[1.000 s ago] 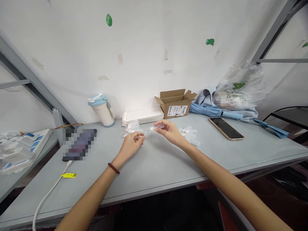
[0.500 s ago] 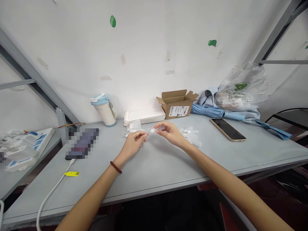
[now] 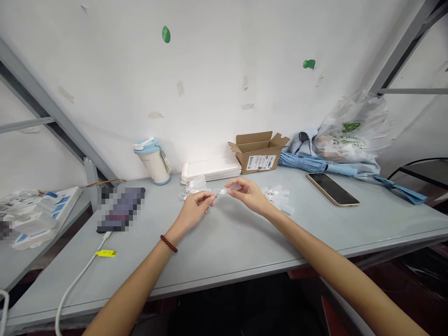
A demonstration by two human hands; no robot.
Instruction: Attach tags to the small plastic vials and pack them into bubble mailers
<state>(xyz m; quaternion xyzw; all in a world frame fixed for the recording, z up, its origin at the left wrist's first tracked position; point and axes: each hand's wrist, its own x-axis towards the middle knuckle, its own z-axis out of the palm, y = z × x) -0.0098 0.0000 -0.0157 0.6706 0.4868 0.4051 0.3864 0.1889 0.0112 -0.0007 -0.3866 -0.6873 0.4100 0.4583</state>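
Observation:
Above the middle of the table, my right hand (image 3: 247, 193) pinches a small translucent white piece (image 3: 232, 187) with a narrow white end pointing left. My left hand (image 3: 197, 207) is closed at the fingertips on a thin dark tip, too small to name, close to that white end. Between the hands a fine white loop shows faintly. Behind my left hand lies a pile of white pieces with thin strings (image 3: 196, 184). Several similar translucent pieces (image 3: 280, 198) lie to the right, partly hidden behind my right wrist.
Along the wall stand a cup (image 3: 154, 163), a stack of white envelopes (image 3: 213, 169) and an open cardboard box (image 3: 259, 156). A phone (image 3: 332, 189), a folded blue umbrella (image 3: 304, 161) and a plastic bag (image 3: 353, 130) are right. A blurred device with a white cable (image 3: 82, 270) lies left.
Both hands keep nearly the same pose, with the white piece still between the right fingers. The whole view has shifted slightly.

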